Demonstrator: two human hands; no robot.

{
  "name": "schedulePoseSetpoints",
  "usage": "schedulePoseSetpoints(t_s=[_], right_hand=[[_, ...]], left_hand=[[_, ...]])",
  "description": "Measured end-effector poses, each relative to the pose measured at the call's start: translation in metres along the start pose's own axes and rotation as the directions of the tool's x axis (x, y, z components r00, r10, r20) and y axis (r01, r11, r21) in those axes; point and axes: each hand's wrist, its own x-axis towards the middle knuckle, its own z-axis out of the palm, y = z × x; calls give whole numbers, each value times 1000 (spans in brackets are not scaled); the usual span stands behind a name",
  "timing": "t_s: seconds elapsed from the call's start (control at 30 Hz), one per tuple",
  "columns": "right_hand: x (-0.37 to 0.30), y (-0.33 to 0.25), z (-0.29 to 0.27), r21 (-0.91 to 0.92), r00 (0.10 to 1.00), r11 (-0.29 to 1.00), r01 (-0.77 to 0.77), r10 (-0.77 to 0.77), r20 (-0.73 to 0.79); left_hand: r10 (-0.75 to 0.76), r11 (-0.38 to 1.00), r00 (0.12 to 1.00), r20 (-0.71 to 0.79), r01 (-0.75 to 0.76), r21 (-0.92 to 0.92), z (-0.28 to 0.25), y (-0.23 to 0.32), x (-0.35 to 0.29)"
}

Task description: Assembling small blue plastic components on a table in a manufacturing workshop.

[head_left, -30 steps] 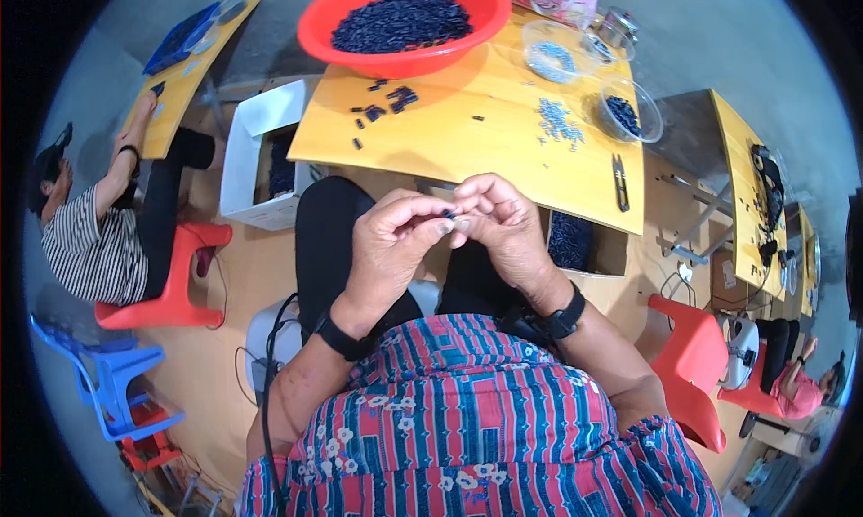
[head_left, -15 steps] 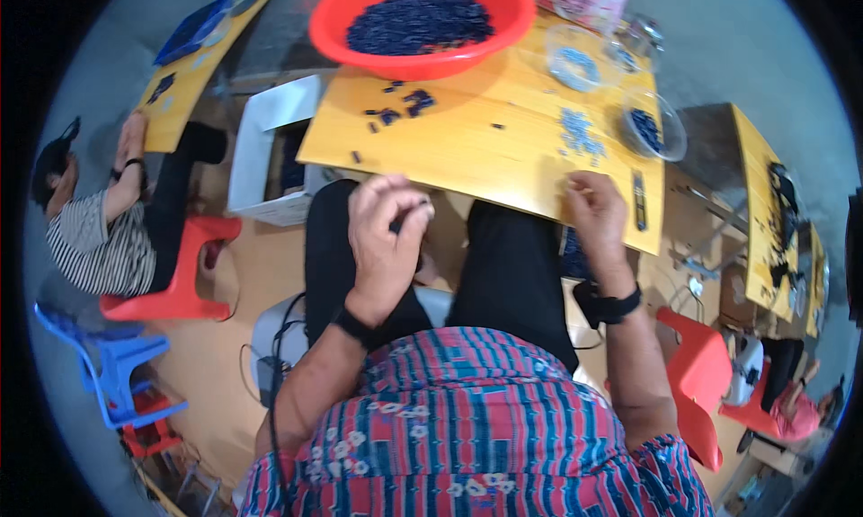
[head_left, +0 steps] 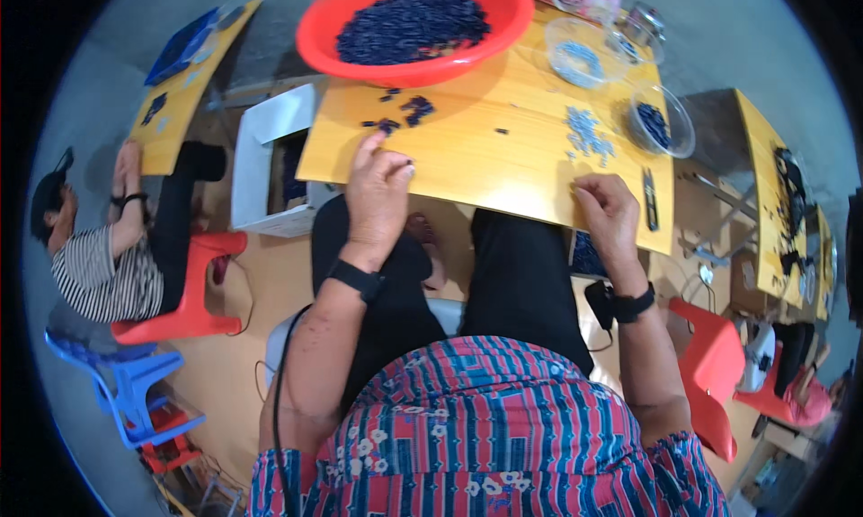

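My left hand (head_left: 378, 198) is over the near left edge of the yellow table (head_left: 485, 171). Its index finger reaches to a loose cluster of small dark pieces (head_left: 417, 111), while a small dark piece (head_left: 411, 164) shows at the thumb tip, held against the curled fingers. At the table's near right edge is my right hand (head_left: 613, 218), thumb and fingers pinched together. Whatever sits in that pinch is too small to make out. Just beyond it lies a scatter of small pale grey-blue pieces (head_left: 586, 132).
A red basin (head_left: 315, 45) full of dark pieces stands at the back. Clear tubs hold pale pieces (head_left: 580, 63) and dark pieces (head_left: 653, 123). A slim dark tool (head_left: 649, 199) lies right of my right hand. A white box (head_left: 261, 175) is left; another person (head_left: 112, 256) sits beyond.
My left hand has moved forward from the table edge to the dark cluster, its index finger now stretched out. The right hand stays pinched near the same edge. The whole view has shifted slightly.
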Motion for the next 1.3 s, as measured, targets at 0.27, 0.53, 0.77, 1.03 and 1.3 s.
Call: schedulePoseSetpoints(t_s=[0.27,0.53,0.77,1.03,1.3], right_hand=[[6,17,-4,119,972,967,-224,231,-47],[10,-7,-4,-277,976,936,217,-207,64],[5,-19,-1,-480,973,850,219,-154,171],[-1,-21,-2,-380,881,799,466,-381,280],[-5,-31,-3,-200,912,908,368,-310,270]], left_hand=[[-38,936,999,-33,24,-352,-10,-9,8],[-179,858,981,72,192,-477,-27,29,-32],[-100,870,988,116,144,-472,-36,56,-71],[-48,686,902,429,342,-642,-47,76,-104],[-93,708,868,488,402,-581,-57,84,-119]])
